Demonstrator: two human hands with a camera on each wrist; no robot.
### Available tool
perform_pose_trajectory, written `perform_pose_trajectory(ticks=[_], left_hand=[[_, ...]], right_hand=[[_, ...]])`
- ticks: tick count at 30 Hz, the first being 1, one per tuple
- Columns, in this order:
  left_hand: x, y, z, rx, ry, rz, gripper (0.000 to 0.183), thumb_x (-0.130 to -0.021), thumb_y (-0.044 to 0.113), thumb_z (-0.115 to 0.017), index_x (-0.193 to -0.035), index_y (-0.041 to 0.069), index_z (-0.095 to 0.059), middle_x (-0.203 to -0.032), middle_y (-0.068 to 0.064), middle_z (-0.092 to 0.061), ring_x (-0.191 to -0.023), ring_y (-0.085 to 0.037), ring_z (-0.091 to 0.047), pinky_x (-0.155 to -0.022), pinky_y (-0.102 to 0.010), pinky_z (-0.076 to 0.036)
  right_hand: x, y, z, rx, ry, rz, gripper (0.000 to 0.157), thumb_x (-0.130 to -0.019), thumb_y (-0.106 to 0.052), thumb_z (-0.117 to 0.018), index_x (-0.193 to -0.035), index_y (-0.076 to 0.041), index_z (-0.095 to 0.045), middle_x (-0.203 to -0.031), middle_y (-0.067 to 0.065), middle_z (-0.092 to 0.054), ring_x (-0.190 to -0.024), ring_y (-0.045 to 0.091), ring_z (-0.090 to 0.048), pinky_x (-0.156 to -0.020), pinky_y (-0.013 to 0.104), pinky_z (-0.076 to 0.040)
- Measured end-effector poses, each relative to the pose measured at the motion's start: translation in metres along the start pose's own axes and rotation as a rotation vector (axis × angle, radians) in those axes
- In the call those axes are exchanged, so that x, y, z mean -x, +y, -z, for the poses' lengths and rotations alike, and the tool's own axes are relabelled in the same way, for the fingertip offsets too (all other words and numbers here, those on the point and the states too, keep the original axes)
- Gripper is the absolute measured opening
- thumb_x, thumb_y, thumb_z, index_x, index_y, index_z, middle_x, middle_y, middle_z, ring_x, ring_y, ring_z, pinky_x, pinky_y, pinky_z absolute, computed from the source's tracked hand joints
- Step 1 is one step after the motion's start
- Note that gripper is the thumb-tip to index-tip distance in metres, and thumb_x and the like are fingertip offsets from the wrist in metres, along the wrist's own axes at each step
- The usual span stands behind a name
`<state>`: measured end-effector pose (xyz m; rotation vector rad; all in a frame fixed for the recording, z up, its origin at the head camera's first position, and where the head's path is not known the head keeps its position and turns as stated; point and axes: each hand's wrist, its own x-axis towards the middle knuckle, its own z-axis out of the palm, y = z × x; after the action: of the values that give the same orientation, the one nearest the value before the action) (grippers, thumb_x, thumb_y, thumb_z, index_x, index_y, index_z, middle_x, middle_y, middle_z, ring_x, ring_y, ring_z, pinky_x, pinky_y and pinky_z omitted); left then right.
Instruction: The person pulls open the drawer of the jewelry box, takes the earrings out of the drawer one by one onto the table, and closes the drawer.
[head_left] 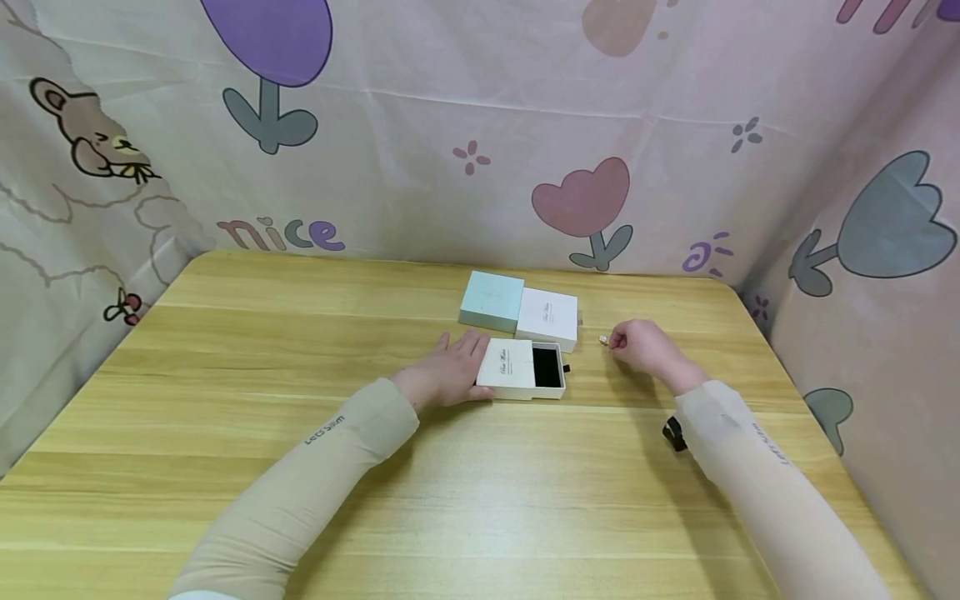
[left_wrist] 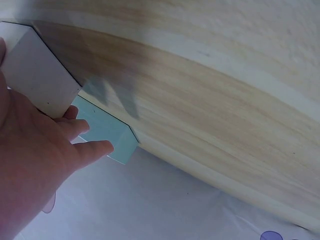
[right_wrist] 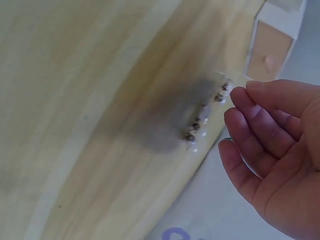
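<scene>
A cream drawer box (head_left: 506, 363) lies on the table, its inner tray (head_left: 548, 367) slid partly out to the right and showing a black lining. My left hand (head_left: 450, 372) holds the box's left end, thumb along the front and fingers at the back; in the left wrist view, several fingers of this hand (left_wrist: 35, 145) stretch past the box's pale side (left_wrist: 40, 70). To the right of the tray, my right hand (head_left: 643, 346) pinches a small sparkly piece of jewellery (right_wrist: 196, 125) with dark beads between thumb and forefinger. It hangs from the fingertips above the table.
Behind the cream box stand a pale blue box (head_left: 492, 300) and a white box (head_left: 547, 317), side by side. A black strap (head_left: 674, 434) shows beside the right sleeve. Patterned cloth (head_left: 420, 183) rises along the table's back and sides.
</scene>
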<state>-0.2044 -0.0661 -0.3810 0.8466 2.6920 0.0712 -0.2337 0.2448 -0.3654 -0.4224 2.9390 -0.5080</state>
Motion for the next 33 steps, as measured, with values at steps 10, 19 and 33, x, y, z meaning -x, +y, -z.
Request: perform_pose_trajectory(ticks=[10, 19, 33], left_hand=[[0.001, 0.0, 0.002, 0.005, -0.003, -0.011, 0.091, -0.091, 0.057, -0.045, -0.149, -0.001, -0.004, -0.156, -0.017, -0.012, -0.146, -0.028, -0.009, -0.115, -0.055, -0.012], [0.0, 0.0, 0.0, 0.002, -0.019, 0.001, 0.093, -0.091, 0.059, -0.043, -0.15, 0.0, -0.002, -0.157, -0.017, -0.008, -0.146, -0.028, -0.007, -0.116, -0.054, -0.01], [0.0, 0.0, 0.003, 0.032, -0.032, -0.001, 0.093, -0.091, 0.057, -0.045, -0.149, -0.001, -0.001, -0.157, -0.017, -0.007, -0.146, -0.028, -0.006, -0.116, -0.054, -0.01]], right_hand=[[-0.003, 0.005, -0.004, 0.041, -0.048, -0.03, 0.007, -0.08, 0.001, -0.059, -0.076, 0.0, -0.065, -0.076, 0.011, -0.065, -0.071, 0.021, -0.055, -0.074, 0.04, -0.048], [-0.005, 0.007, -0.008, 0.049, -0.068, -0.047, 0.009, -0.079, 0.002, -0.056, -0.078, -0.002, -0.064, -0.079, 0.011, -0.064, -0.072, 0.021, -0.054, -0.071, 0.036, -0.047], [0.003, -0.007, 0.005, 0.136, -0.051, -0.054, 0.012, -0.086, -0.016, -0.06, -0.088, -0.005, -0.064, -0.08, 0.007, -0.065, -0.068, 0.019, -0.055, -0.066, 0.036, -0.047]])
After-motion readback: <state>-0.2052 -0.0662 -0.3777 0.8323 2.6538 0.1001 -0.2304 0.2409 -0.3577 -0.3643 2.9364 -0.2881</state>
